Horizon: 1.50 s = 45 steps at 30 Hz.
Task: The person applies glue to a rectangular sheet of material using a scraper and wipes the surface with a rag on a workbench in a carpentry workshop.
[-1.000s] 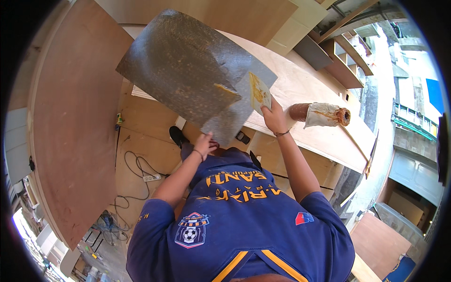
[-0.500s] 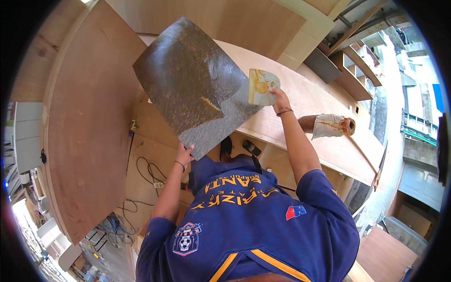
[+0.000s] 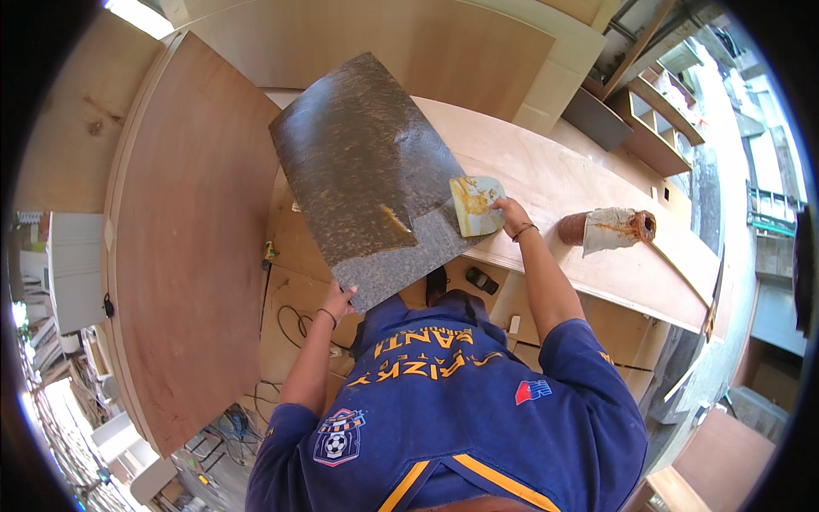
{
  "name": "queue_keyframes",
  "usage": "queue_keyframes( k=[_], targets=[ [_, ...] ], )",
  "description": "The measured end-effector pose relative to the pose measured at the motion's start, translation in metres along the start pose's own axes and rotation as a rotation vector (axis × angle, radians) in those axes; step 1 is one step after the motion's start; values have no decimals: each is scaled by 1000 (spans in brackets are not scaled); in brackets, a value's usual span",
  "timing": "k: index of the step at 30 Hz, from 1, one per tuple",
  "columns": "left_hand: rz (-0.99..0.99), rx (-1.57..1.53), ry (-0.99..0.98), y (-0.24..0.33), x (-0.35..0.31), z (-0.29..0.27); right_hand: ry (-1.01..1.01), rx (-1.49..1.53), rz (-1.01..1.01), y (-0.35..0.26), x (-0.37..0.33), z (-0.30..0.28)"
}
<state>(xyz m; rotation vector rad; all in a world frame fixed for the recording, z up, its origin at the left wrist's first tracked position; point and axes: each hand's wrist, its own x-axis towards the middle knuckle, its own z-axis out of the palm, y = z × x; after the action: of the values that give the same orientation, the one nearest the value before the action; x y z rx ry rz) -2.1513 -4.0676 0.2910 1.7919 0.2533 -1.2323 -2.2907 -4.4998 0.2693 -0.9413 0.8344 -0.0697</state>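
Note:
My left hand (image 3: 339, 300) grips the lower corner of a thin, flexible sheet (image 3: 345, 162), holding it tilted in front of me. Most of its surface is dark brown and glossy, as if wet; a strip along the near edge is paler, speckled grey. A ridge of amber, glue-like stuff lies at the boundary. My right hand (image 3: 514, 218) pinches a flat, pale spreader (image 3: 478, 207) with amber stains. The spreader overlaps the sheet's right edge; whether it touches cannot be told. My left fingertips are partly hidden behind the sheet.
A brown cylindrical can (image 3: 610, 230) with a stained whitish wrap lies on the long wooden board (image 3: 554, 188) at right. A large wooden panel (image 3: 188, 247) rises at left. Cables (image 3: 294, 324) and a dark object (image 3: 482, 280) lie below. Shelving (image 3: 653, 124) stands far right.
My right hand has brought the spreader down along the sheet's right edge, nearer to me. The sheet is slightly lower and farther right in view. The whole view has shifted a little.

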Motion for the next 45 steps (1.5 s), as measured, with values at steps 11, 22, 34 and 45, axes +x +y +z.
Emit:
queue_keyframes(
  k=[11, 22, 34, 45],
  targets=[
    [536, 214, -43, 42, 101, -48, 99, 141, -32, 70, -105, -5],
    [35, -579, 287, 44, 137, -67, 69, 161, 10, 115, -121, 96],
    [-71, -843, -184, 20, 130, -11, 376, 595, -250, 61, -93, 67],
    [137, -371, -27, 119, 114, -162, 249, 739, -173, 88, -53, 138]
  ],
)
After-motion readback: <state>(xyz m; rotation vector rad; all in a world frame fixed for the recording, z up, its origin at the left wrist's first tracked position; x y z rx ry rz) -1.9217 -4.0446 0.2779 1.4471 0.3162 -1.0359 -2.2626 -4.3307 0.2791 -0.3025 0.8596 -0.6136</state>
